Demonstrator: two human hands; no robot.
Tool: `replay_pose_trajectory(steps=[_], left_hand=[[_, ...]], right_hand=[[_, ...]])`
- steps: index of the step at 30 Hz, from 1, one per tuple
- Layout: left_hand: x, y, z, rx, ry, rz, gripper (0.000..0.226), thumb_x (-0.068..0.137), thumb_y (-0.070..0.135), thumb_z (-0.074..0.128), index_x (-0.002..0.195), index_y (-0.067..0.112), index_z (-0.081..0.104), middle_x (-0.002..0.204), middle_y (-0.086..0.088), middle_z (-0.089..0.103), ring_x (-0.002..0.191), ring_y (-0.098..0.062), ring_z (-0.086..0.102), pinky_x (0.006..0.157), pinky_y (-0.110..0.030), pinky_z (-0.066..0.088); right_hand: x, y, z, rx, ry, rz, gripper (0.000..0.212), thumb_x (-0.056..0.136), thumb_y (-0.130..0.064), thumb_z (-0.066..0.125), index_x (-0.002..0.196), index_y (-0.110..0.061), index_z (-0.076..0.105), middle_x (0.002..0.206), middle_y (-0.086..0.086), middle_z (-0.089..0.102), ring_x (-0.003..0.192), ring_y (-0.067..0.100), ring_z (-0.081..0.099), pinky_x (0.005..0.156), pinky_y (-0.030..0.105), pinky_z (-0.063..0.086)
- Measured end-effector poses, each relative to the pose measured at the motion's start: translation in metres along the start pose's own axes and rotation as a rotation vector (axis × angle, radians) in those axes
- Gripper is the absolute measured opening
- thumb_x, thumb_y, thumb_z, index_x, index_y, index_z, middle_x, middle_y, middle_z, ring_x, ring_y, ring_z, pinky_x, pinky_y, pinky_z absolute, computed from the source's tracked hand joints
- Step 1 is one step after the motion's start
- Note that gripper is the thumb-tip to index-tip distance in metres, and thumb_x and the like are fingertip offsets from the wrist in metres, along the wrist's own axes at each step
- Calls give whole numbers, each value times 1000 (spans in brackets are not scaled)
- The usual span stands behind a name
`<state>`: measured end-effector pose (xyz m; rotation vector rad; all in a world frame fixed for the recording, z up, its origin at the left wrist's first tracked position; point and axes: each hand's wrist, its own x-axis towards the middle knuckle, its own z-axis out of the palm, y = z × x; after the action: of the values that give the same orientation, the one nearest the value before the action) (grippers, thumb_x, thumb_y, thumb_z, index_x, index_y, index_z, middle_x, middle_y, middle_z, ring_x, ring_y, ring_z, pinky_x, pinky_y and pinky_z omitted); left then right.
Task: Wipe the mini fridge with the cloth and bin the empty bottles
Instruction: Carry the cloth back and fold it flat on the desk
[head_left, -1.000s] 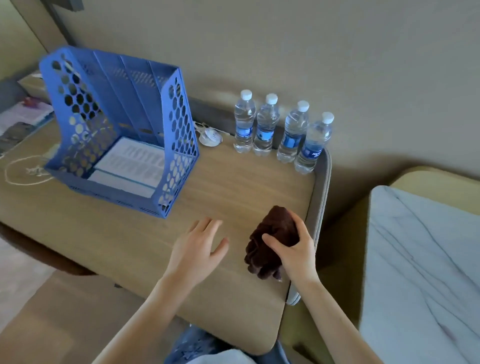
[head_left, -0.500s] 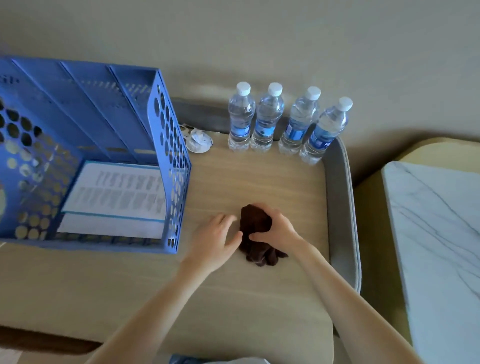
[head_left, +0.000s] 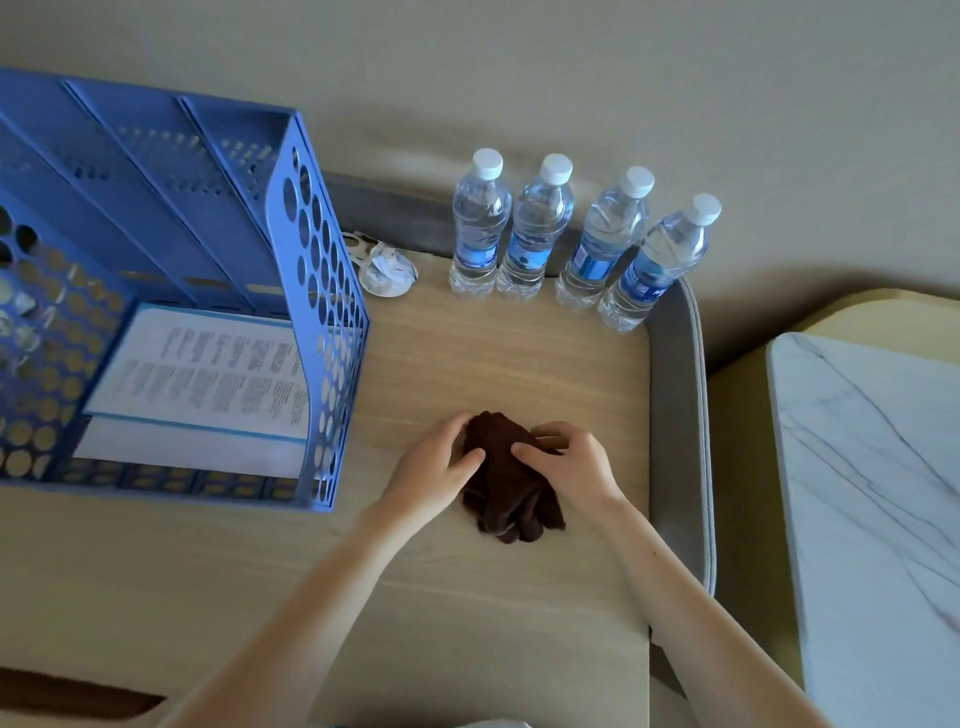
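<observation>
A dark brown cloth (head_left: 506, 491) lies bunched on the wooden top (head_left: 467, 613) in front of me. My left hand (head_left: 436, 475) grips its left side with the thumb on the fabric. From the right, my right hand (head_left: 569, 465) pinches its upper part. Several clear water bottles (head_left: 566, 239) with white caps and blue labels stand in a row by the wall at the back. The liquid level inside them is hard to judge. No mini fridge door or bin is in view.
A blue perforated file rack (head_left: 171, 291) holding printed sheets stands on the left. A small white crumpled item (head_left: 384, 267) lies beside it near the wall. A grey padded rim (head_left: 678, 415) borders the top on the right. A white marble surface (head_left: 872, 493) sits further right.
My left hand has closed in from the left and taken hold of the cloth alongside my right hand. The view has shifted left and tilted more steeply down onto the top.
</observation>
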<state>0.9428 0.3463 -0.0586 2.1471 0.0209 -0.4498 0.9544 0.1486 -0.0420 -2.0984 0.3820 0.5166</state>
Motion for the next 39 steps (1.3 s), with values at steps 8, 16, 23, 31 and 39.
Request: replay_pose_trajectory(steps=[8, 16, 23, 31, 39], left_hand=[[-1, -3, 4, -164, -33, -26, 65, 88, 14, 65, 145, 33, 41, 138, 7, 54, 122, -9, 53, 84, -6, 42], [-21, 1, 2, -170, -51, 104, 75, 80, 21, 74, 138, 54, 40, 131, 19, 52, 118, -1, 55, 88, -26, 55], [-41, 20, 10, -330, -14, -9, 60, 72, 40, 68, 126, 52, 47, 129, 17, 49, 111, 2, 55, 88, -23, 49], [-62, 39, 56, -204, 132, 60, 77, 60, 64, 72, 127, 30, 54, 117, 18, 49, 101, 16, 49, 80, -7, 45], [-50, 34, 52, -207, 262, 92, 26, 93, 31, 62, 118, 24, 69, 91, 27, 70, 89, 7, 66, 69, -4, 43]], right_hand=[[-17, -17, -3, -240, -2, -74, 23, 74, -30, 82, 86, -12, 74, 81, -2, 72, 69, 6, 61, 48, 8, 41], [-48, -4, -20, -43, -66, -243, 27, 78, -19, 83, 103, -24, 73, 100, -14, 71, 96, 0, 62, 83, 17, 46], [-64, 11, -17, 236, 55, -167, 22, 77, -19, 85, 98, -20, 78, 90, -9, 77, 85, 11, 73, 67, 29, 59], [-70, 20, -8, 708, -38, 18, 16, 94, -19, 66, 97, -12, 80, 96, 14, 77, 96, 29, 74, 80, 39, 60], [-70, 23, -1, 731, 38, -14, 22, 93, -1, 65, 107, -13, 77, 102, 10, 78, 99, 23, 74, 84, 33, 60]])
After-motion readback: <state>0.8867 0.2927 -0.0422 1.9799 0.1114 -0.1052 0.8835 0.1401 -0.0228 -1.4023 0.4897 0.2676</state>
